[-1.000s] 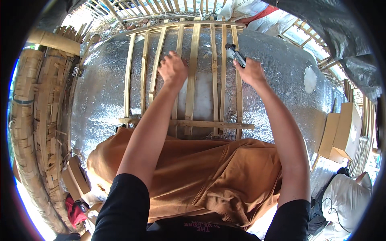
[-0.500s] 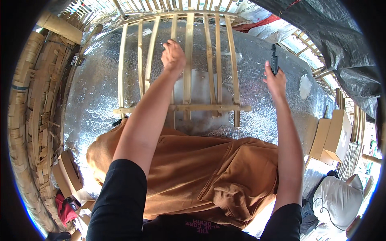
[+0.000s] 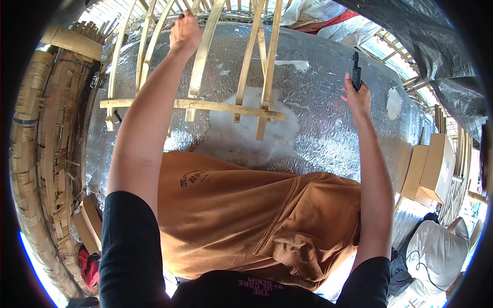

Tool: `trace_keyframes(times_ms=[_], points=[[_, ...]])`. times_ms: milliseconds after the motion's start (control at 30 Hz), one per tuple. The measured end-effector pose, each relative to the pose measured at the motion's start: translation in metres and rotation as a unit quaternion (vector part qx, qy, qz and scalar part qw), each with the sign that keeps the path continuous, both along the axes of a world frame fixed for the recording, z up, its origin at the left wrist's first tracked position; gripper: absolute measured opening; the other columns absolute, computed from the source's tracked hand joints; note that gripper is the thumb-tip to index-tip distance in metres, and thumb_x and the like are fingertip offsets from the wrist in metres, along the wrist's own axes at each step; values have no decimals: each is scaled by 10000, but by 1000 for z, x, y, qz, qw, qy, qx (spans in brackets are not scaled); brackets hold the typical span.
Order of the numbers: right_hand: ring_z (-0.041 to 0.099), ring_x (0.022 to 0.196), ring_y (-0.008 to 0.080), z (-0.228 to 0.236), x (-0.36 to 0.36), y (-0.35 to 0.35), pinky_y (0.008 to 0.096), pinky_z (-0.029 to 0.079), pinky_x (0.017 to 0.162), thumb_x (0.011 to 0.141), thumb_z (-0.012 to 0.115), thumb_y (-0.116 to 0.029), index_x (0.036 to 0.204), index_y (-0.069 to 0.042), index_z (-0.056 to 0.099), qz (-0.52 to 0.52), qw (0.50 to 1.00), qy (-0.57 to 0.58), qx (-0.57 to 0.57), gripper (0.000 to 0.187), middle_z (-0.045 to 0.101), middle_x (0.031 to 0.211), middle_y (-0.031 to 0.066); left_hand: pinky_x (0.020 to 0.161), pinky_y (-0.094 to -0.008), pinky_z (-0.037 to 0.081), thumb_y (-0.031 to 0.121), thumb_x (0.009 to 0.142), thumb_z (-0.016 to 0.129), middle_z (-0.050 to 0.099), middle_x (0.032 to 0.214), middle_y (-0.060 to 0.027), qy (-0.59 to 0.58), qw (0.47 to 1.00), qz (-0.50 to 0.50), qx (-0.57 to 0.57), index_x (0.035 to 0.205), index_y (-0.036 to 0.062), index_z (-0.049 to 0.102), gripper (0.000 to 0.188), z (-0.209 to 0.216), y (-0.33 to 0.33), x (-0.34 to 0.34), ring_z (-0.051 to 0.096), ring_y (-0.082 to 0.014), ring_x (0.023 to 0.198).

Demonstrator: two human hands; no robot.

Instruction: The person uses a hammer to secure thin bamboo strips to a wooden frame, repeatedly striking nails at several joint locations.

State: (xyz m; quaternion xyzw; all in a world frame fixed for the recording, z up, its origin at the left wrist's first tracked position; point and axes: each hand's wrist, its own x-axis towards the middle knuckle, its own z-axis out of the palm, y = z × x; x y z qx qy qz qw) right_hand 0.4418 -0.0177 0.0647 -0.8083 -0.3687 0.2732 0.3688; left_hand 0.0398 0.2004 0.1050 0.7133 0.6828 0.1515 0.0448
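My left hand is closed at the far left, fingers wrapped round a slat of a light bamboo lattice. Long upright slats and a crosspiece make up this lattice. On its right side two slats cross each other at a slant. Out to the right, my right hand is closed round a slim black hand tool, which points away from me; its exact kind cannot be made out. Beneath both hands spreads a crinkled silver foil sheet with a pale bare patch.
A brown cloth garment lies across my front. Rolled woven bamboo stands along the left. Cardboard boxes, a white bag and a dark tarp are on the right. Another carton sits at lower left.
The bamboo lattice has shifted left and away from me with my left hand, and its right-hand slats now cross. My right hand has barely moved, still holding the black tool.
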Motion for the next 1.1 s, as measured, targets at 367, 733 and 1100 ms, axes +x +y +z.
trace_keyframes(times_ms=[367,733,1100], points=[[718,753,191,-10,-8,-4,308,616,649,892,659,-557,964,19,675,14,999,-39,28,581,700,829,113,900,-513,530,154,972,465,678,1022,-283,-137,990,17,-5,1210,-22,523,301,55,-9,-14,671,-435,969],[708,853,184,-13,-4,-9,329,629,689,893,670,-544,1031,22,657,33,999,-16,0,583,682,910,108,805,-524,500,294,1013,500,694,930,-238,-84,980,-97,151,1264,122,531,306,76,43,-128,666,-430,913],[661,1089,262,0,-101,5,409,584,872,925,681,-440,1197,25,601,89,964,249,37,545,666,1177,153,837,-434,523,348,1023,511,683,1135,-195,-74,979,-88,165,1346,108,521,402,37,66,-158,684,-328,953]])
